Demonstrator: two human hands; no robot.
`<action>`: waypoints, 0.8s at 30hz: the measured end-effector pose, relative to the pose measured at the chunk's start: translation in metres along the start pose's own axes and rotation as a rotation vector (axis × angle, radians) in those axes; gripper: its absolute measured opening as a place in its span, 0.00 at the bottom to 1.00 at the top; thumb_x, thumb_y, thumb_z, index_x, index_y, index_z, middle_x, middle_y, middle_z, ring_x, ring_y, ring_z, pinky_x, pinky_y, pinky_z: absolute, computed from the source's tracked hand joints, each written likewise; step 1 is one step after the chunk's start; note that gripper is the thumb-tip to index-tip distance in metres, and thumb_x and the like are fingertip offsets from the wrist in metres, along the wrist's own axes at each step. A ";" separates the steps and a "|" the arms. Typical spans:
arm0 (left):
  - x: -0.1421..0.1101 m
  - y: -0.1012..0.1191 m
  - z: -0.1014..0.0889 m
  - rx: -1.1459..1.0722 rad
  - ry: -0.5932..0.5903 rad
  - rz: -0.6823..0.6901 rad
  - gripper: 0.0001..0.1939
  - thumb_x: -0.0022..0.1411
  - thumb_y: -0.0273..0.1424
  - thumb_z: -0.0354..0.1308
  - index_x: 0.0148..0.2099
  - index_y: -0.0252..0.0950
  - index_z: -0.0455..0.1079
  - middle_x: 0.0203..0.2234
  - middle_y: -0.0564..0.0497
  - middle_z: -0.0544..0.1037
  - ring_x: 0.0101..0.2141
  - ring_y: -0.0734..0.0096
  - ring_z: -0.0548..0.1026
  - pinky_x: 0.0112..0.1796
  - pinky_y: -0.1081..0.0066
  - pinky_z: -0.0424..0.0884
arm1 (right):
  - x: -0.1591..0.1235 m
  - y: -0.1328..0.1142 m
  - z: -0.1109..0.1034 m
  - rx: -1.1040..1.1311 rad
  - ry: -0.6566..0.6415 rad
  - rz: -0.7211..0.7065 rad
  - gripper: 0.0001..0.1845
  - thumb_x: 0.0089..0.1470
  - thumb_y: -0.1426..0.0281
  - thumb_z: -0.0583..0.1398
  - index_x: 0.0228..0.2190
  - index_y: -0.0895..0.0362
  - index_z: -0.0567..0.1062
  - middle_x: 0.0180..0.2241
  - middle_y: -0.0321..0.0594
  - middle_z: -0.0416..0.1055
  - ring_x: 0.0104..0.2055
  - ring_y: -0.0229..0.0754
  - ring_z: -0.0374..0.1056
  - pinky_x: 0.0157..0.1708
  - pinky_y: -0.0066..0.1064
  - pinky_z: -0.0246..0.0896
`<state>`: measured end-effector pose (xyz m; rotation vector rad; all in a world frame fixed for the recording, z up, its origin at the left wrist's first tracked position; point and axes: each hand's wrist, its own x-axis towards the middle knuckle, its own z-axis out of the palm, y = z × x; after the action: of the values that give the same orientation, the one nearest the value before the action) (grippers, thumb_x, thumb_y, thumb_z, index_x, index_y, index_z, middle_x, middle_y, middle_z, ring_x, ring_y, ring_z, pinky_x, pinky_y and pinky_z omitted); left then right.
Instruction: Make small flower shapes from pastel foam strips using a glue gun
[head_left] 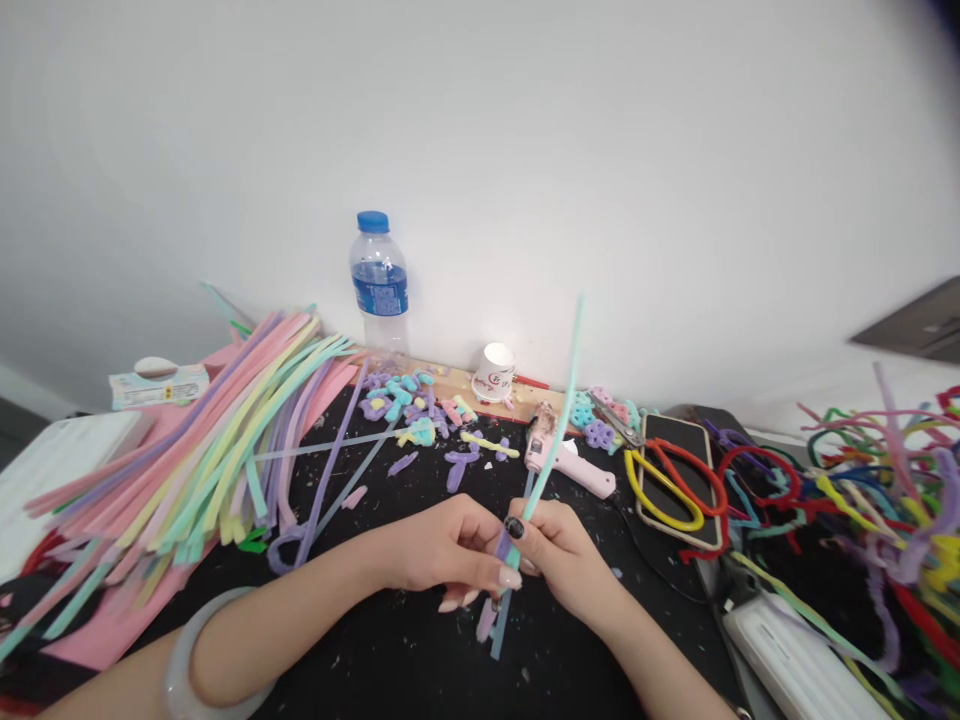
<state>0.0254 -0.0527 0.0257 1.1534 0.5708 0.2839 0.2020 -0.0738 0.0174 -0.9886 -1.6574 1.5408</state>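
Observation:
Between my two hands, over the black table, a mint-green pipe cleaner (559,430) stands up at a slant. My right hand (562,550) pinches its lower part between thumb and fingers. My left hand (450,550) is closed on the same stem just below, thumb against it. A small purple fuzzy piece shows between the fingers; how it joins the stem is hidden. Beneath the hands lie a pale lilac scrap (487,620) and the end of a grey-blue strip (501,630). Just beyond them is a pink glue gun (574,468).
A bundle of pastel pipe cleaners (247,420) lies at left, near a water bottle (380,285). Small fuzzy pieces (412,405) and a paper cup (495,372) are behind. At right are scissors (664,490) on a phone (675,450), a power strip (802,655) and tangled pipe cleaners (892,520).

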 end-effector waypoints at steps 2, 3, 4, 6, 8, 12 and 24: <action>-0.001 0.001 0.000 -0.021 -0.021 -0.022 0.15 0.51 0.38 0.62 0.22 0.33 0.65 0.13 0.57 0.67 0.11 0.82 0.61 0.13 0.80 0.54 | 0.000 -0.002 -0.001 0.002 -0.026 0.008 0.23 0.55 0.54 0.54 0.18 0.57 0.61 0.16 0.28 0.50 0.18 0.30 0.44 0.18 0.24 0.39; -0.001 0.001 0.000 -0.030 -0.026 -0.028 0.15 0.51 0.38 0.62 0.22 0.33 0.65 0.12 0.57 0.67 0.11 0.82 0.62 0.13 0.80 0.55 | 0.000 -0.002 -0.002 0.004 -0.026 0.011 0.22 0.55 0.55 0.54 0.18 0.58 0.61 0.16 0.28 0.50 0.18 0.30 0.44 0.18 0.24 0.39; 0.000 0.000 0.001 -0.039 -0.022 -0.027 0.15 0.51 0.38 0.62 0.22 0.33 0.65 0.12 0.57 0.67 0.11 0.82 0.62 0.13 0.80 0.54 | 0.000 -0.003 -0.002 0.005 -0.014 0.013 0.22 0.55 0.56 0.54 0.18 0.58 0.61 0.16 0.28 0.50 0.19 0.30 0.44 0.18 0.24 0.39; 0.001 -0.001 0.001 -0.057 0.004 -0.011 0.15 0.51 0.38 0.62 0.22 0.33 0.65 0.11 0.57 0.67 0.12 0.81 0.64 0.14 0.80 0.54 | 0.001 -0.002 -0.003 0.003 0.035 0.016 0.22 0.55 0.56 0.54 0.18 0.58 0.61 0.16 0.28 0.51 0.18 0.30 0.44 0.18 0.23 0.39; 0.004 -0.004 0.002 -0.075 0.061 0.021 0.15 0.52 0.39 0.62 0.23 0.33 0.66 0.13 0.55 0.69 0.12 0.80 0.66 0.14 0.79 0.54 | 0.002 0.001 -0.003 0.006 0.113 0.010 0.22 0.56 0.57 0.53 0.18 0.58 0.62 0.15 0.28 0.52 0.18 0.30 0.44 0.18 0.24 0.39; 0.010 -0.006 0.002 -0.108 0.229 0.114 0.17 0.55 0.41 0.58 0.25 0.33 0.66 0.17 0.53 0.72 0.13 0.79 0.67 0.15 0.79 0.56 | 0.005 0.010 -0.004 0.004 0.293 -0.041 0.21 0.57 0.59 0.53 0.19 0.58 0.64 0.16 0.29 0.53 0.18 0.30 0.44 0.18 0.24 0.39; 0.008 -0.005 -0.016 0.833 0.885 0.253 0.23 0.57 0.35 0.52 0.15 0.35 0.46 0.11 0.59 0.50 0.16 0.79 0.52 0.20 0.74 0.48 | 0.003 0.008 -0.003 -0.182 0.625 -0.070 0.23 0.57 0.60 0.52 0.15 0.56 0.56 0.15 0.29 0.51 0.18 0.32 0.45 0.18 0.26 0.40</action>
<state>0.0223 -0.0381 0.0146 1.9068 1.4054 0.8448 0.2036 -0.0694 0.0098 -1.3249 -1.3688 0.9064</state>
